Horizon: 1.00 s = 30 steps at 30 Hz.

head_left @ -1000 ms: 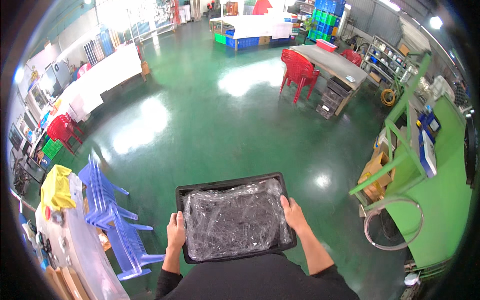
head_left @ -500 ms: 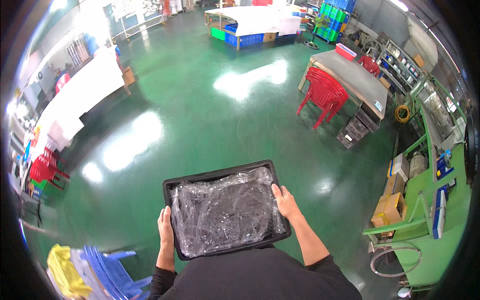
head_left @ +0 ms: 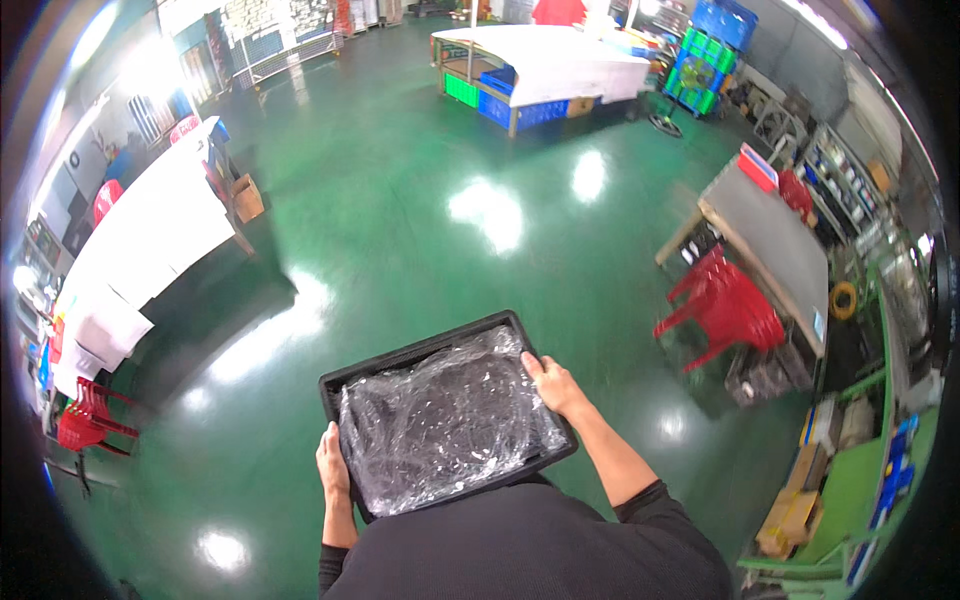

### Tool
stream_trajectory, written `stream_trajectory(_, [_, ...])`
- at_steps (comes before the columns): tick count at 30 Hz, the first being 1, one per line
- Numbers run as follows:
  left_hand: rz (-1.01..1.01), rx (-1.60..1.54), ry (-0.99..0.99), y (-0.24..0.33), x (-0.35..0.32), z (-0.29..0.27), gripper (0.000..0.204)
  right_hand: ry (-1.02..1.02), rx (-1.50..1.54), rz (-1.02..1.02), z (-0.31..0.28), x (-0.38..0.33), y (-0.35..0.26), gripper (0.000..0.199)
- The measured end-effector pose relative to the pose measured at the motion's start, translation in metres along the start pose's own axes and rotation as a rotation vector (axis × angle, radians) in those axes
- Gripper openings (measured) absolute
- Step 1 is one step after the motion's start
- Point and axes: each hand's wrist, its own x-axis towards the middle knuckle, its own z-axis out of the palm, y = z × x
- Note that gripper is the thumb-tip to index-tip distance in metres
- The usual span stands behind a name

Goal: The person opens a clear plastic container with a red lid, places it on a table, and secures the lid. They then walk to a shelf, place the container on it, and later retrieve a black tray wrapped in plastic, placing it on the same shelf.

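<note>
Head view, tray: a black tray [head_left: 418,347] is held at the lower middle of the frame, in front of a dark shirt [head_left: 540,545], its upper edge slanting up toward the right.
Wrap: crumpled clear plastic [head_left: 440,420] is spread over most of the tray's inside; what is dark beneath it cannot be made out through the glare.
Left hand: the tray's left side is gripped by the left hand [head_left: 333,462], closed against the rim; part of its fingers is hidden.
Right hand: the right rim is clasped by the right hand [head_left: 550,386], with the thumb laid on top and the other fingers partly hidden.
Floor: light is reflected in patches on the green floor [head_left: 370,250], part of which is covered by the tray.
Right side: a red chair [head_left: 735,308] is placed at the long side of a grey table [head_left: 775,225], and part of a dark crate [head_left: 765,378] is blocked by it; a red basin [head_left: 758,172] is set on the table's far end.
Lower right: a cardboard box [head_left: 790,520] is seen beside a green bench [head_left: 848,490].
Left side: a long table [head_left: 150,235] is covered in white; a red chair is stationed at its near end, a brown carton [head_left: 247,198] near its far end.
Top: blue crates [head_left: 540,112] are stored under another white-covered table [head_left: 560,60]; a crate stack [head_left: 708,65] is seen to its right.
</note>
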Motion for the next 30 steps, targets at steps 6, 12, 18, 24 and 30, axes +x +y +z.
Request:
stream_trajectory(6, [-0.035, 0.201, 0.095, 0.059, 0.269, 0.07, 0.078, -0.086, -0.018, -0.086, 0.016, 0.3, -0.12, 0.078])
stream_trajectory(12, [-0.133, 0.185, -0.287, 0.233, 0.515, 0.185, 0.053, -0.145, 0.222, -0.04, -0.07, 0.544, -0.259, 0.073])
stream_trajectory(18, [0.081, 0.19, -0.617, 0.338, 0.77, 0.322, 0.05, -0.134, 0.202, -0.114, -0.182, 0.819, -0.388, 0.071])
stream_trajectory(24, [0.056, 0.062, -0.623, 0.418, 1.001, 0.434, 0.053, -0.137, 0.009, -0.277, -0.234, 1.087, -0.54, 0.073])
stream_trajectory(30, [0.138, 0.02, -0.607, 0.494, 1.26, 0.501, 0.053, -0.129, -0.039, -0.262, -0.211, 1.312, -0.696, 0.073])
